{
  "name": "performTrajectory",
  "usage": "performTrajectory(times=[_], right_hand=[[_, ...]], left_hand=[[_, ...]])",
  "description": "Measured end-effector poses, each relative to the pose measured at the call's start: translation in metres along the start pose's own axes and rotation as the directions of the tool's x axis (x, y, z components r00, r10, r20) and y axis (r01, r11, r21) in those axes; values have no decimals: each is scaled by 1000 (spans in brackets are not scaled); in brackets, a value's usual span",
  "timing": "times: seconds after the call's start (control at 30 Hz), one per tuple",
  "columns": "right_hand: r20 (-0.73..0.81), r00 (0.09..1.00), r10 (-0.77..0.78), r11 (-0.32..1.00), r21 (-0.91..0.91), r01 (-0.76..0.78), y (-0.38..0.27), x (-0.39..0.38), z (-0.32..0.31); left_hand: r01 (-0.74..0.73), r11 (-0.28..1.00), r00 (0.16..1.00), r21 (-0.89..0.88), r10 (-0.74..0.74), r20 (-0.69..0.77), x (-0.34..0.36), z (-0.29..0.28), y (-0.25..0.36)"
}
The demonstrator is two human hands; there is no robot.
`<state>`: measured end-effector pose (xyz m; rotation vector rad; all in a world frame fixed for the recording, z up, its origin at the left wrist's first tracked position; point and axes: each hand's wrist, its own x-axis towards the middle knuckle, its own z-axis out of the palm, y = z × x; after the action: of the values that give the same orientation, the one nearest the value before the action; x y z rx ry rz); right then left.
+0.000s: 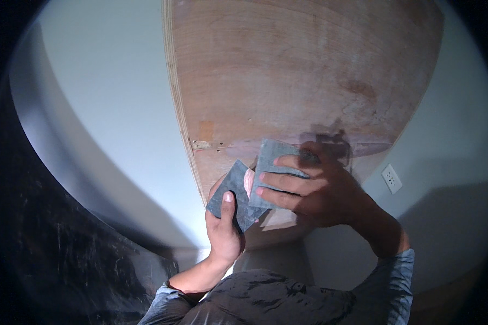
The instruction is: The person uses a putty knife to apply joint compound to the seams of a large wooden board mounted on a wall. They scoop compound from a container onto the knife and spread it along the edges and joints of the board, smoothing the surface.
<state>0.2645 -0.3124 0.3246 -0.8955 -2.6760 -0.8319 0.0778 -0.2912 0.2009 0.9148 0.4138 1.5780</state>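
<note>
Setting: pale blue-white wall (108, 108), with a broad plywood panel (309, 70) standing against it, layered edge showing down its left side, bare veneer with a darker stain at upper right. Item, my left hand (222, 227): closed in a pinch, thumb on top, holding one grey abrasive sheet (234, 197) by its lower corner, tilted against the panel's lower part. Item, my right hand (314, 189): fingers spread flat and pressing a second grey sheet (274, 162) onto the wood just above and right of the first; the two sheets overlap at their near edges, and a pinkish patch shows between them. Handling, as I judge it: both sheets thin, light and limp, liable to curl or crease if held by a single corner; the gritty face should grip the wood, and the backing may slide under my fingers. Best taken with a flat palm and spread fingers across the middle, or folded and pinched along an edge. The panel looks stiff and heavy, unlikely to shift under hand pressure. Outward: a small metal fitting (201, 144) with a tan patch above it at the panel's left edge; a white wall socket (392, 179) to the right; my grey-blue sleeves (396, 281) at the lower edge; a dark marbled surface (54, 244) at lower left.
</note>
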Motion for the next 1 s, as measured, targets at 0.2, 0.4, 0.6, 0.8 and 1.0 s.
performTrajectory(times=[0.2,0.4,0.6,0.8,1.0], right_hand=[[-18,1000,13,999,46,-12,10,-13,3],[-12,1000,7,988,152,-6,29,-42,1],[-51,998,-25,992,120,31,54,-77,9],[-18,997,-75,979,191,77,82,-115,6],[-63,998,1,955,296,18,98,-155,10]], left_hand=[[10,1000,999,16,-11,41,0,13,-8],[-11,999,997,52,7,71,0,36,-35],[-9,999,998,38,7,70,-5,70,-59],[20,998,999,56,-22,40,-12,105,-90],[165,985,986,-45,-165,3,-17,130,-100]])
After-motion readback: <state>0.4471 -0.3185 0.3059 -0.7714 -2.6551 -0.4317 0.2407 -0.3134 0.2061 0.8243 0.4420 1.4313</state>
